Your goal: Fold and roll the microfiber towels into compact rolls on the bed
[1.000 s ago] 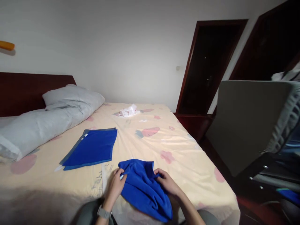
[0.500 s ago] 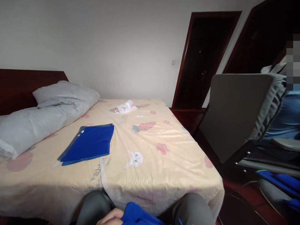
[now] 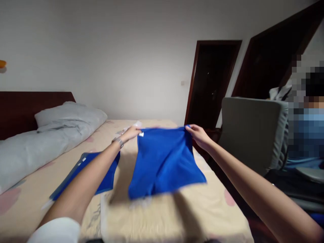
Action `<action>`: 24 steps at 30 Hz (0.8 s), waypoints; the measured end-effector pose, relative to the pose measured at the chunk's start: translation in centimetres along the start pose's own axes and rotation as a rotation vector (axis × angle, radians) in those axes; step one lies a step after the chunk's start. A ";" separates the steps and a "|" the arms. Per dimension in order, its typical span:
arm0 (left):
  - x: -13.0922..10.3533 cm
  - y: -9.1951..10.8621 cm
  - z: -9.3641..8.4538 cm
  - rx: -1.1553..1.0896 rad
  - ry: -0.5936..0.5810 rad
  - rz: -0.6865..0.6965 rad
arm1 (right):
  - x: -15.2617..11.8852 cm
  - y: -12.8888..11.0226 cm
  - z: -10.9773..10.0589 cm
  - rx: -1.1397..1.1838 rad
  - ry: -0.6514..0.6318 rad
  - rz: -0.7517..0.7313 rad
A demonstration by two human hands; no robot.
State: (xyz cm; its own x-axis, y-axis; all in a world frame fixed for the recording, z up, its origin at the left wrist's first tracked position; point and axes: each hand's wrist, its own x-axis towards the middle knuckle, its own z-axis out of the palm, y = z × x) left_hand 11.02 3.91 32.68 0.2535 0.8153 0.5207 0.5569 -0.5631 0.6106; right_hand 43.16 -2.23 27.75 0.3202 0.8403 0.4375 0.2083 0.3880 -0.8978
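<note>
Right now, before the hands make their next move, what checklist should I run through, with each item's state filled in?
1. Left hand grips the cloth: ok, pinching its upper left corner by the white tag.
2. Right hand grips it too: ok, at the upper right corner.
3. Top edge spread between the hands: ok, nearly straight.
4. Cloth smooth all over: not ok, creases run through its lower half.
5. Pile in full view on the bed: not ok, the left forearm covers part of it.
6. Cloth's underside: cannot tell, it faces away.
</note>
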 end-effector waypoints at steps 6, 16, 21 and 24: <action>16.3 3.0 -2.5 -0.092 0.316 0.097 | 15.9 -8.8 1.8 0.133 0.111 -0.227; 2.6 -8.0 6.8 -0.078 0.108 0.083 | 4.1 6.4 0.9 -0.035 0.030 -0.085; -13.4 -14.3 13.6 0.025 -0.174 -0.079 | -9.4 15.6 2.1 -0.199 -0.086 0.134; -19.5 -15.8 14.6 0.071 -0.260 -0.133 | -15.2 17.6 2.2 -0.234 -0.120 0.165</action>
State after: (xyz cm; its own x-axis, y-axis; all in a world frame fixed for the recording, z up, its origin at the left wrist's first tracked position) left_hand 8.83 -1.07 4.13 0.3630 0.8939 0.2630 0.6505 -0.4452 0.6153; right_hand 39.89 -7.31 5.15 0.2592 0.9286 0.2656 0.3739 0.1570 -0.9141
